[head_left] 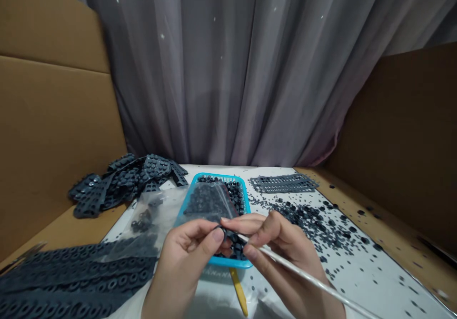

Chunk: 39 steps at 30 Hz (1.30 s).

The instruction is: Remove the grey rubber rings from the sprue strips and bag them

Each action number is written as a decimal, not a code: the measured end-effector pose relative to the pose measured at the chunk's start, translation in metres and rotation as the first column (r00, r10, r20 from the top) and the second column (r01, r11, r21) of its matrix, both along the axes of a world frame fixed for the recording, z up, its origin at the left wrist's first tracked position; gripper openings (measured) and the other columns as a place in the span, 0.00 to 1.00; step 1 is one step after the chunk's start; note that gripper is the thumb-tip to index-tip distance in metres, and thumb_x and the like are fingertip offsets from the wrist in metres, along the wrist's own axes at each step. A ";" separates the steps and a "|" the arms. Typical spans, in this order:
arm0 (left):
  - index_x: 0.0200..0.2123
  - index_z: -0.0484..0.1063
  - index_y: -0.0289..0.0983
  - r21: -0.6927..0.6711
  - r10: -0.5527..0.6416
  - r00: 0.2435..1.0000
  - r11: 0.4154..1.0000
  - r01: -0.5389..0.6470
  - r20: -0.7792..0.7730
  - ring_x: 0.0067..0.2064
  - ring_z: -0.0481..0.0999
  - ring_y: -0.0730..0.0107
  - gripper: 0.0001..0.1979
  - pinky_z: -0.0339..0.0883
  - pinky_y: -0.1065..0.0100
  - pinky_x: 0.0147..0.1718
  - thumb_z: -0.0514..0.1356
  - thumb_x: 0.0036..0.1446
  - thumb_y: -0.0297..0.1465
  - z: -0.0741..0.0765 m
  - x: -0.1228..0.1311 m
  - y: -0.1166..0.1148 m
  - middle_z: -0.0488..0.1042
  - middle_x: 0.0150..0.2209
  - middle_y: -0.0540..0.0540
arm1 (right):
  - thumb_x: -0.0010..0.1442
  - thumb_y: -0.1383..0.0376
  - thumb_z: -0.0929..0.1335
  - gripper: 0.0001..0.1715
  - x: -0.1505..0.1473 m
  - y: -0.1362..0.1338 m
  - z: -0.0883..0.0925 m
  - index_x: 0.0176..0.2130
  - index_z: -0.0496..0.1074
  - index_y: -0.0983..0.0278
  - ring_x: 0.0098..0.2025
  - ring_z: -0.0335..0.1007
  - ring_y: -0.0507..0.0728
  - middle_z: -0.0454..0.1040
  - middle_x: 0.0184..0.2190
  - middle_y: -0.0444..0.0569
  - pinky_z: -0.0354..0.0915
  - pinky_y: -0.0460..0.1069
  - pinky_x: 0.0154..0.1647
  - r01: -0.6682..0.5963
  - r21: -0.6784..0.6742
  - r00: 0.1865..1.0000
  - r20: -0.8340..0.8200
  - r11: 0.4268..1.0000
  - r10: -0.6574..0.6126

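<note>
Both hands meet over the near end of a blue plastic basket that holds many small black rubber pieces. Between thumb and fingertips, my left hand pinches a small black rubber ring, partly covered by the fingers. My right hand is closed on a thin whitish rod, its tip pointing left at the ring. Whether the tip touches the ring is hidden by the fingers. A clear plastic bag of black pieces lies in the basket.
Black moulded rubber sheets are heaped at the back left, with ringed strips nearer. A perforated black sheet lies back right, beside scattered black bits. A yellow tool sticks out below the basket. Cardboard walls flank the table.
</note>
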<state>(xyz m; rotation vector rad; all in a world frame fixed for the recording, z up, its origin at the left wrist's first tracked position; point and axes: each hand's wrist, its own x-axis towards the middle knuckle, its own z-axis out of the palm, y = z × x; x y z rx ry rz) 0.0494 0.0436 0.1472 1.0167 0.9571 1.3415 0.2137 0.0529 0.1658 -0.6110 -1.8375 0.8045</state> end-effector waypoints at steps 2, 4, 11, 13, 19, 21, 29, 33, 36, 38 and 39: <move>0.26 0.76 0.33 0.001 0.011 1.000 1.000 -0.011 -0.005 0.27 0.74 0.70 0.12 0.68 0.74 0.29 0.65 0.46 0.38 -0.001 0.000 -0.001 0.76 0.23 0.45 | 0.56 0.75 0.65 0.11 -0.001 -0.001 0.001 0.33 0.63 0.58 0.47 0.72 0.54 0.76 0.43 0.44 0.69 0.50 0.46 0.029 0.052 0.999 0.022 0.998 -0.030; 0.25 0.76 0.33 0.004 0.013 1.000 1.000 -0.013 -0.006 0.27 0.74 0.70 0.12 0.68 0.74 0.29 0.65 0.45 0.38 -0.001 0.000 -0.001 0.76 0.23 0.45 | 0.56 0.76 0.65 0.11 -0.002 -0.002 0.000 0.33 0.63 0.59 0.47 0.72 0.54 0.76 0.43 0.44 0.69 0.50 0.46 0.046 0.094 0.998 0.025 0.994 -0.049; 0.24 0.75 0.33 -0.037 0.067 0.997 0.997 -0.066 0.030 0.26 0.74 0.71 0.12 0.68 0.74 0.29 0.66 0.44 0.37 0.003 0.002 -0.004 0.76 0.22 0.46 | 0.58 0.73 0.63 0.09 -0.005 -0.005 -0.008 0.33 0.61 0.59 0.44 0.74 0.55 0.74 0.46 0.47 0.72 0.50 0.40 0.108 0.049 0.994 -0.019 0.993 -0.107; 0.24 0.75 0.33 -0.042 0.073 0.996 0.997 -0.072 0.044 0.26 0.74 0.70 0.12 0.68 0.74 0.29 0.67 0.43 0.37 0.004 0.003 -0.005 0.76 0.22 0.46 | 0.58 0.71 0.64 0.07 -0.003 -0.006 -0.005 0.32 0.62 0.59 0.44 0.74 0.56 0.75 0.45 0.48 0.72 0.50 0.39 0.143 0.008 0.990 -0.016 0.990 -0.143; 0.25 0.76 0.33 -0.022 0.089 0.996 0.996 -0.089 0.011 0.27 0.74 0.69 0.12 0.68 0.74 0.29 0.66 0.43 0.38 0.004 0.002 -0.004 0.76 0.23 0.45 | 0.57 0.66 0.66 0.04 -0.001 -0.010 0.001 0.31 0.64 0.59 0.50 0.69 0.61 0.75 0.45 0.49 0.71 0.57 0.43 0.136 -0.059 0.988 0.075 0.989 -0.131; 0.25 0.76 0.33 -0.015 0.082 0.997 0.997 -0.082 -0.005 0.28 0.74 0.69 0.13 0.68 0.73 0.30 0.66 0.44 0.38 0.004 0.002 -0.005 0.76 0.24 0.45 | 0.58 0.66 0.66 0.04 -0.001 -0.010 0.002 0.31 0.65 0.59 0.50 0.69 0.60 0.76 0.44 0.49 0.69 0.59 0.47 0.125 -0.058 0.990 0.077 0.990 -0.121; 0.27 0.76 0.33 -0.015 0.066 0.998 0.998 -0.066 -0.002 0.29 0.74 0.69 0.12 0.68 0.74 0.31 0.66 0.45 0.37 0.002 0.003 -0.003 0.76 0.24 0.45 | 0.58 0.70 0.65 0.06 -0.004 -0.008 0.004 0.31 0.63 0.59 0.48 0.71 0.57 0.76 0.43 0.48 0.72 0.52 0.41 0.070 -0.061 0.997 0.015 0.996 -0.069; 0.26 0.76 0.33 -0.017 0.080 0.997 0.997 -0.080 -0.002 0.28 0.74 0.70 0.12 0.68 0.74 0.30 0.66 0.43 0.38 0.004 0.004 -0.003 0.75 0.23 0.46 | 0.58 0.72 0.64 0.07 -0.005 -0.008 0.003 0.31 0.62 0.60 0.47 0.71 0.57 0.76 0.42 0.50 0.72 0.52 0.41 0.078 -0.040 0.997 -0.005 0.996 -0.078; 0.25 0.76 0.33 -0.015 0.084 0.997 0.996 -0.084 0.001 0.27 0.73 0.71 0.12 0.68 0.75 0.30 0.66 0.43 0.38 0.005 0.004 -0.004 0.75 0.22 0.46 | 0.58 0.72 0.63 0.08 -0.005 -0.008 0.001 0.31 0.61 0.60 0.48 0.71 0.58 0.76 0.44 0.50 0.73 0.52 0.40 0.060 -0.037 0.998 -0.009 0.998 -0.060; 0.25 0.76 0.33 -0.012 0.082 0.997 0.997 -0.082 0.000 0.27 0.73 0.71 0.12 0.68 0.75 0.30 0.66 0.44 0.38 0.004 0.003 -0.006 0.75 0.23 0.46 | 0.58 0.72 0.63 0.08 -0.004 -0.008 0.001 0.31 0.61 0.60 0.48 0.71 0.58 0.76 0.44 0.50 0.73 0.52 0.40 0.050 -0.033 0.999 -0.007 0.998 -0.050; 0.25 0.76 0.33 -0.011 0.081 0.997 0.997 -0.081 0.000 0.28 0.73 0.70 0.12 0.68 0.74 0.30 0.66 0.44 0.38 0.003 0.003 -0.007 0.75 0.23 0.46 | 0.58 0.72 0.63 0.07 -0.004 -0.008 0.001 0.31 0.62 0.60 0.48 0.71 0.58 0.76 0.44 0.50 0.73 0.53 0.40 0.051 -0.036 0.999 -0.004 0.998 -0.051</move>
